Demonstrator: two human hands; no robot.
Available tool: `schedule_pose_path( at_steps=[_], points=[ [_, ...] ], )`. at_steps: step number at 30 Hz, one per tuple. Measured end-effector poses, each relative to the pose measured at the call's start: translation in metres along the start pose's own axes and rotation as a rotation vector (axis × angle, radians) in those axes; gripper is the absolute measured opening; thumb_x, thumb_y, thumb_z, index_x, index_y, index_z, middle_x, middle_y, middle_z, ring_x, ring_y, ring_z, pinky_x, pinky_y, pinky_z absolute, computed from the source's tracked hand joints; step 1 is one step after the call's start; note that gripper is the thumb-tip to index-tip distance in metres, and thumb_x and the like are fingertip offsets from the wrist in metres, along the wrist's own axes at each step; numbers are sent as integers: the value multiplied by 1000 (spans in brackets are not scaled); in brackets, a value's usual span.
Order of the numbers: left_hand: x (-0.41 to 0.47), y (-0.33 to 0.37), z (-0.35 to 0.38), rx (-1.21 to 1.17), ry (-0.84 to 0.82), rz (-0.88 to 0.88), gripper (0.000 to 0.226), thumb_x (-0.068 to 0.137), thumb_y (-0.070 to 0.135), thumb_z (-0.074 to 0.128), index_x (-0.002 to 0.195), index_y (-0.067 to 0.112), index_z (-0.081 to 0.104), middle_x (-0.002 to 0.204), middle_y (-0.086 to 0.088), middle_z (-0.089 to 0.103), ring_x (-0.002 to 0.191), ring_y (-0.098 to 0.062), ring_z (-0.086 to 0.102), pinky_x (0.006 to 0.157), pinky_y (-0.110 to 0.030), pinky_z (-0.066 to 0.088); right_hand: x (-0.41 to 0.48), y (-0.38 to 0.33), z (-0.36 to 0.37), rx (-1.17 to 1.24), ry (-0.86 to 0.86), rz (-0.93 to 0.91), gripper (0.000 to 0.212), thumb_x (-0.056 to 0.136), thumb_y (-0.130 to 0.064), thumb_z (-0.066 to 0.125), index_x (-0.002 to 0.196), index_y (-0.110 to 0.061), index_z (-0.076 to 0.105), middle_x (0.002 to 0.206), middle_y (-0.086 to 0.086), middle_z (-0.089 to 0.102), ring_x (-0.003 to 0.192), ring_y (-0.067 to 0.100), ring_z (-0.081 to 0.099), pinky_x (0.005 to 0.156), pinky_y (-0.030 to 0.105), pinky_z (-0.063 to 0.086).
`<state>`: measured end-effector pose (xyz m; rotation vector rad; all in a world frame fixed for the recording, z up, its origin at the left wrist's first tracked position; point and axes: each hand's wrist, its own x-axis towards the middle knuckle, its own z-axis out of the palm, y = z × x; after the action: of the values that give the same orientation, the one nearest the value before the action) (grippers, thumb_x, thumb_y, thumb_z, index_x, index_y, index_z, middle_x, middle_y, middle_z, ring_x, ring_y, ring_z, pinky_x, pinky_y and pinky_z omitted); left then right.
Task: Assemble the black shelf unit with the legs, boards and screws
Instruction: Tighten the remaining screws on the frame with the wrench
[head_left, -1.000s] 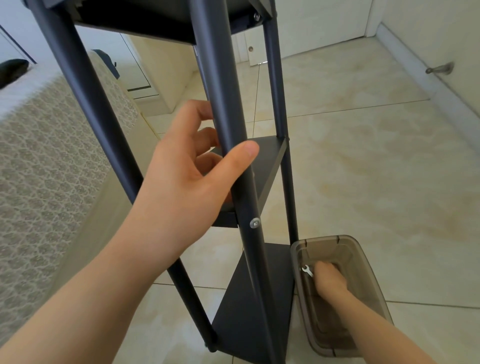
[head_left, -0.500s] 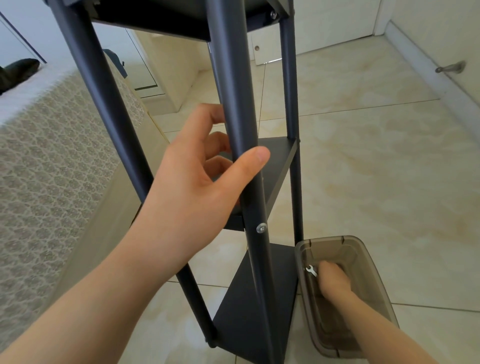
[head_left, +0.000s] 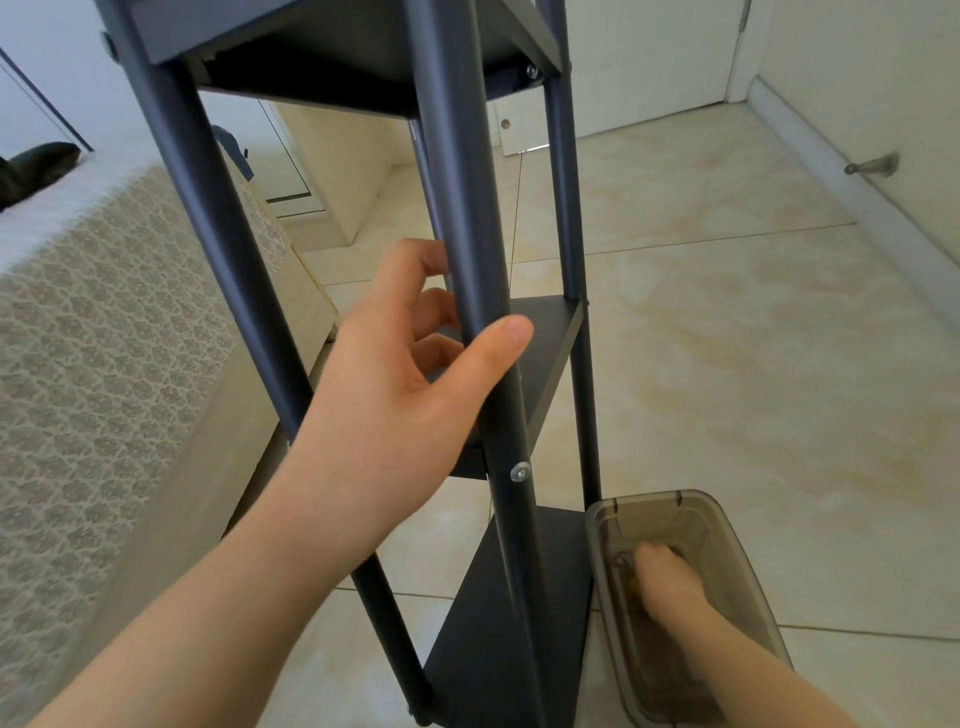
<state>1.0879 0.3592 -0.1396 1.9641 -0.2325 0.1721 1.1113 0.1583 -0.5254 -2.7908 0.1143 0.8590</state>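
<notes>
Steadying the shelf unit (head_left: 546, 343), our left hand (head_left: 395, 400) curls round its front leg (head_left: 462, 182); right hand (head_left: 670, 577) down in the bin (head_left: 655, 497) beside it, grip unclear. We could tip it reaching.

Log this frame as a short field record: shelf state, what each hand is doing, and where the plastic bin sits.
shelf: black metal shelf unit upright on the beige tiled floor, three boards mounted
left grip: wrapped round the front round black leg, thumb across it, above a silver screw head
right grip: down inside the smoky translucent plastic bin; anything held is hidden
bin position: on the floor, beside the bottom board
left of shelf: bed with patterned cream cover
</notes>
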Motion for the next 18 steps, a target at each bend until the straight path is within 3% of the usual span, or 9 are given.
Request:
schedule_pose_path(
  at_steps=[4, 8, 10, 12, 14, 18],
  points=[
    [1, -3, -2, -20, 12, -39, 27, 91, 30, 69, 110, 40, 51, 97, 15, 72, 84, -15, 75, 66, -28, 63, -3, 2, -21, 10, -64, 9, 22, 100, -16, 48, 116, -15, 62, 112, 3, 65, 99, 19, 64, 83, 28, 54],
    [1, -5, -7, -39, 28, -80, 29, 93, 28, 68, 109, 44, 49, 99, 15, 71, 85, -8, 73, 64, -26, 62, -16, 1, -66, -45, -193, 7, 34, 101, -31, 51, 125, -7, 56, 126, 11, 62, 112, 26, 63, 81, 29, 50],
    [0, -5, -10, -24, 41, -81, 27, 95, 29, 66, 108, 44, 48, 101, 13, 68, 86, -8, 72, 64, -27, 63, -26, 1, -91, -68, -273, 21, 18, 99, -26, 55, 103, -11, 63, 109, 9, 66, 90, 16, 70, 65, 23, 49],
    [-1, -5, -13, -7, 60, -72, 24, 96, 29, 64, 105, 44, 47, 100, 10, 66, 85, -13, 71, 62, -30, 63, -38, -3, -116, -122, -380, 17, 26, 101, -23, 48, 77, -15, 54, 85, 5, 60, 54, 6, 58, 52, 18, 42],
    [-2, -6, -17, 11, 77, -75, 22, 98, 32, 62, 101, 46, 45, 99, 7, 66, 86, -15, 70, 64, -31, 63, -57, -12, -147, -130, -430, -7, 28, 102, -20, 41, 80, -11, 55, 80, 7, 59, 52, 10, 50, 54, 20, 42],
    [-3, -8, -27, 44, 106, -74, 26, 99, 33, 59, 112, 44, 39, 107, 10, 65, 96, -13, 67, 77, -29, 58, -100, -44, -217, -34, -240, -190, 27, 98, -12, 40, 100, 2, 64, 86, 10, 71, 53, 11, 55, 56, 22, 48]
  ],
)
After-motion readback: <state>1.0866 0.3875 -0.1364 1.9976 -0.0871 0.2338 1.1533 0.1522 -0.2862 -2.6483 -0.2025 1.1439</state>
